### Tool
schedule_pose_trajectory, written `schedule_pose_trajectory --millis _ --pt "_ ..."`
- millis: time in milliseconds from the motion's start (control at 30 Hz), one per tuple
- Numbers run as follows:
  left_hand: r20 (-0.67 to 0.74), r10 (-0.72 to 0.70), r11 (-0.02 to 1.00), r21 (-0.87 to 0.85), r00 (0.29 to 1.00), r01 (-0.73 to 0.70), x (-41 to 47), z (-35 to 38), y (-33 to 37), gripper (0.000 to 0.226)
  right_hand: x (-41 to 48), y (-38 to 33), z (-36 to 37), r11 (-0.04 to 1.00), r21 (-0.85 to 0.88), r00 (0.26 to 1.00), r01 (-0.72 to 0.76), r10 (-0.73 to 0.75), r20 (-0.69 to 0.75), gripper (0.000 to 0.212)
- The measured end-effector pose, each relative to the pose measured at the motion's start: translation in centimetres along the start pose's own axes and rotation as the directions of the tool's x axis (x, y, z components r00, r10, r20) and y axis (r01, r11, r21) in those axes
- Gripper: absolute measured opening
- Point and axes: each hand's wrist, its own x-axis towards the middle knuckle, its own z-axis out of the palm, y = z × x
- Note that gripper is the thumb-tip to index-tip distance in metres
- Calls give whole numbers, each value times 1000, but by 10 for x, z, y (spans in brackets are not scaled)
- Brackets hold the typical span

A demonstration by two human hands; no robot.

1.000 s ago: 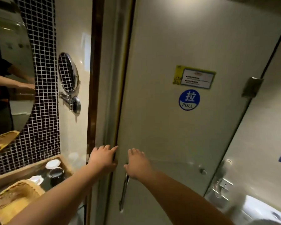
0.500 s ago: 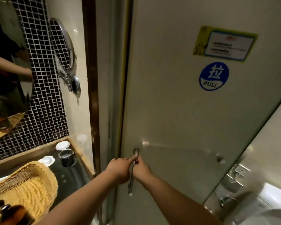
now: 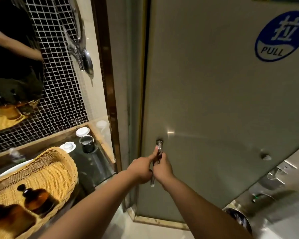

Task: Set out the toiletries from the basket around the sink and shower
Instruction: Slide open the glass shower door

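**Both hands on the shower door handle**

On my feed the left hand (image 3: 141,168) and the right hand (image 3: 163,169) sit side by side on the chrome handle (image 3: 159,146), a vertical bar near the left edge of the grey shower door (image 3: 214,100). Both are closed round it. The left hand's fingers curl about the lower part of the bar with the thumb laid up along it. The right hand wraps the bar from the other side, and the two hands touch. Neither holds anything else. The bar's top mount and bottom tip show above and below them. A round blue PULL sticker (image 3: 281,36) sits high on the door, to the right.

The toiletries are low on my left, well apart from the hands. The wicker basket (image 3: 72,164) stands on the dark counter (image 3: 97,169). A small amber bottle (image 3: 39,201) and a larger amber bottle (image 3: 10,219), both dark-capped, lie inside it. Behind the basket, near the mosaic tile wall (image 3: 59,83), I see a dark cup (image 3: 86,144), a white lid (image 3: 82,131) and a white dish (image 3: 68,146). A round shaving mirror (image 3: 76,23) hangs above them.
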Motion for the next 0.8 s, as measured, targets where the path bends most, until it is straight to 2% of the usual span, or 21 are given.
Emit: schedule_pose_trajectory --millis 100,200,267,433,567,700,800 --pt "-54 -6 995 -103 999 0 0 10 -6 108 12 0 -10 997 -75 991 32 -22 131 25" --pt "-142 1 971 -236 990 -35 -6 20 -4 104 14 0 -16 987 -153 989 52 -29 148 30" --pt "-182 -1 972 -233 983 -42 -15 23 3 101 8 1 -16 985 -161 990 58 -36 137 30" --pt "-272 41 997 71 961 -23 -42 26 3 97 -23 15 -15 981 -171 992 95 -80 96 31" --pt "-345 173 933 357 923 -41 -70 28 -20 81 -63 27 -17 971 -207 993 119 -118 19 34" --pt "-365 362 859 488 858 -155 -98 30 -42 87 -108 47 -18 958 -260 988 121 -142 -65 32" --pt "-358 495 812 516 791 -274 -112 33 -39 98 -145 65 -20 931 -338 962 136 -206 -179 32"
